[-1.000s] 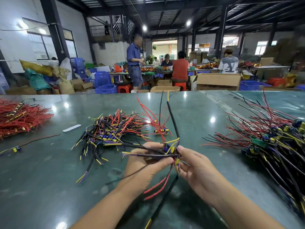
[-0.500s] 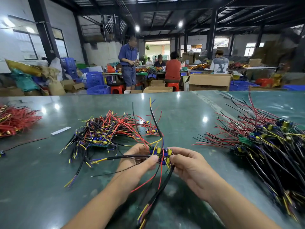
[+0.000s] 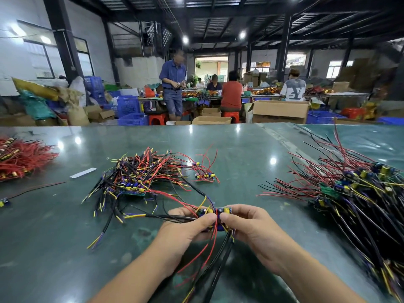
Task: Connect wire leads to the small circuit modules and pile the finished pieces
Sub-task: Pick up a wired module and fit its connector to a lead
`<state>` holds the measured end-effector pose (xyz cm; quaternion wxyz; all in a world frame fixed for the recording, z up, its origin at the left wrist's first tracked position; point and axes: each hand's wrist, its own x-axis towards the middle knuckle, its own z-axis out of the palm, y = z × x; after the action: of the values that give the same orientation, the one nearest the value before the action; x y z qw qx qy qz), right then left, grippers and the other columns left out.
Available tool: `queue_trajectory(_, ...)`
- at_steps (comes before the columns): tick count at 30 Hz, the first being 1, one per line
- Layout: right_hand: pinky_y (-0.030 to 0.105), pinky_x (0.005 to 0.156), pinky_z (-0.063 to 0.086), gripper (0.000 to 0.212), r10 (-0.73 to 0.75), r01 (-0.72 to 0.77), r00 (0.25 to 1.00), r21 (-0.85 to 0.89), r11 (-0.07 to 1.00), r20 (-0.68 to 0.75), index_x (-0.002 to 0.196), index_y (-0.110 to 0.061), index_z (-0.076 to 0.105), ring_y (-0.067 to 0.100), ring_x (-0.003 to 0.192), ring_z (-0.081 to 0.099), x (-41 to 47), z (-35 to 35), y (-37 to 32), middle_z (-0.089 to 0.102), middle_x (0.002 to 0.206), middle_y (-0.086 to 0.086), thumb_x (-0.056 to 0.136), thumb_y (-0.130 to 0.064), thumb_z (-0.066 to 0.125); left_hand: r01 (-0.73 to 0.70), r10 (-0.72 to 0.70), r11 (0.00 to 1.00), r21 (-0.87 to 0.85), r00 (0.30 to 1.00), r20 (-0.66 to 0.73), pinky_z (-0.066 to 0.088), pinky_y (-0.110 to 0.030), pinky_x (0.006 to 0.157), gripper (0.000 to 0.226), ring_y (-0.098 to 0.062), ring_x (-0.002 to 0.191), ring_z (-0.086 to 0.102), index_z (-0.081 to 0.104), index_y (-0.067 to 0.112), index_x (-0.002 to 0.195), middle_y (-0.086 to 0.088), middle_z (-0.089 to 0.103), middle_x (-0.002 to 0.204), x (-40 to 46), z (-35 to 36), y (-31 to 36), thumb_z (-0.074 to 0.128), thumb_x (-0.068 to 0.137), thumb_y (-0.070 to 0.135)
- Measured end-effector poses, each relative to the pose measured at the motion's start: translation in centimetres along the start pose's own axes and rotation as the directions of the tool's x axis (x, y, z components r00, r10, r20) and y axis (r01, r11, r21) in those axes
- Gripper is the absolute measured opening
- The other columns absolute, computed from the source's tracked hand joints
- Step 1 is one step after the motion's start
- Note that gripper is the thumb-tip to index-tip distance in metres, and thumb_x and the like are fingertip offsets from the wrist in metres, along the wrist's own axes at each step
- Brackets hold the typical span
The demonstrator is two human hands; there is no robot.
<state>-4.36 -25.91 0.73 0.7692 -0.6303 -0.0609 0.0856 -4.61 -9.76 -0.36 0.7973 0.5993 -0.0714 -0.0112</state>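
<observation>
Low in the frame's centre, the circuit module (image 3: 215,212) sits pinched between my left hand (image 3: 188,228) and right hand (image 3: 251,226), thumbs meeting on it, red and black leads (image 3: 209,256) trailing toward me. Unwired pile (image 3: 140,173) lies up-left on the green table (image 3: 240,154); bigger pile (image 3: 358,193) at right; red wire bundle (image 3: 19,158) far left.

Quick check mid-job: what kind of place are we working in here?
Most likely a small electronics assembly workshop. Both hands hold a wired module over a green table heaped with wire piles, and other workers sit at benches among cardboard boxes behind.
</observation>
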Motion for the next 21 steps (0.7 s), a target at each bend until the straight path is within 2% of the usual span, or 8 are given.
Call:
queue_trajectory(2,0.036,0.078,0.049,0.035,-0.017,0.017,1.0,0.009,1.0,0.013,0.086,-0.002,0.072,0.023,0.081,0.065,0.0,-0.1,0.0,0.072,0.091,0.019,0.059,-0.023,0.077,0.04,-0.04,0.999,-0.031,0.999,-0.005,0.054,-0.024,0.056,0.019,-0.019,0.068,0.069,0.074,0.007,0.074,-0.016,0.072,0.082,0.2,-0.2,0.1,0.077,0.057,0.015)
queue_trajectory(5,0.027,0.072,0.053,0.035,-0.066,0.066,0.997,0.006,0.998,0.035,0.086,-0.002,0.072,0.021,0.079,0.066,0.1,-0.1,0.0,0.072,0.09,0.017,0.06,-0.026,0.076,0.07,-0.068,0.995,-0.067,0.997,0.031,0.055,-0.027,0.06,0.037,-0.02,0.072,0.069,0.07,-0.004,0.09,-0.018,0.072,0.088,0.4,-0.7,0.4,0.077,0.06,0.017)
queue_trajectory(10,0.023,0.067,0.052,0.033,-0.106,0.105,0.99,0.019,0.994,0.098,0.09,0.0,0.072,0.022,0.081,0.067,-0.1,-0.3,-0.1,0.071,0.093,0.021,0.065,-0.022,0.074,0.067,-0.061,0.996,-0.056,0.993,0.102,0.055,-0.027,0.061,0.041,-0.021,0.075,0.07,0.069,-0.008,0.094,-0.017,0.072,0.088,0.5,-1.3,0.7,0.075,0.064,0.018)
queue_trajectory(14,0.028,0.073,0.054,0.032,-0.106,0.102,0.988,0.036,0.994,0.115,0.094,0.005,0.07,0.028,0.085,0.066,-0.1,-0.3,0.2,0.069,0.098,0.026,0.069,-0.016,0.07,0.07,-0.067,0.997,-0.011,0.985,0.156,0.055,-0.027,0.063,0.025,-0.021,0.078,0.071,0.076,0.002,0.088,-0.014,0.074,0.09,0.4,-1.5,0.9,0.07,0.069,0.018)
queue_trajectory(21,0.032,0.08,0.054,0.029,-0.108,0.099,0.985,0.073,0.992,0.133,0.094,0.005,0.07,0.03,0.089,0.065,0.1,-0.2,0.6,0.068,0.101,0.028,0.073,-0.015,0.068,0.094,-0.092,0.996,-0.002,0.974,0.207,0.055,-0.028,0.068,0.021,-0.021,0.084,0.071,0.076,0.007,0.09,-0.012,0.074,0.092,0.4,-1.9,1.1,0.067,0.074,0.018)
